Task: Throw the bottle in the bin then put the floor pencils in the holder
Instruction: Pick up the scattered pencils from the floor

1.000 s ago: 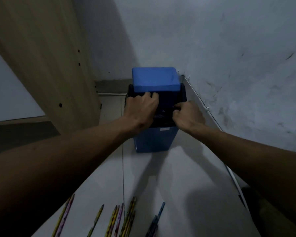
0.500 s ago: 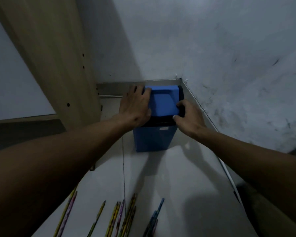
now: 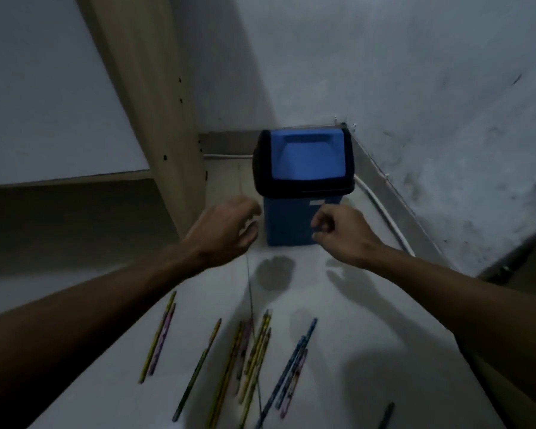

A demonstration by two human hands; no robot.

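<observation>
Beyond both hands, tucked into the corner of the room, stands the blue bin (image 3: 300, 218) with its swing lid (image 3: 305, 156) shut level in the black collar. No bottle shows anywhere. Left of the left hand rises a tall wooden panel (image 3: 155, 97). Left hand (image 3: 226, 230) hangs just short of the bin's side, fingers loosely spread, holding nothing. Right hand (image 3: 342, 233) hovers at the bin's front corner, fingers curled in, empty too. Below the wrists, nearer the person, the pencils (image 3: 254, 351) lie scattered on the pale floor (image 3: 369, 335).
</observation>
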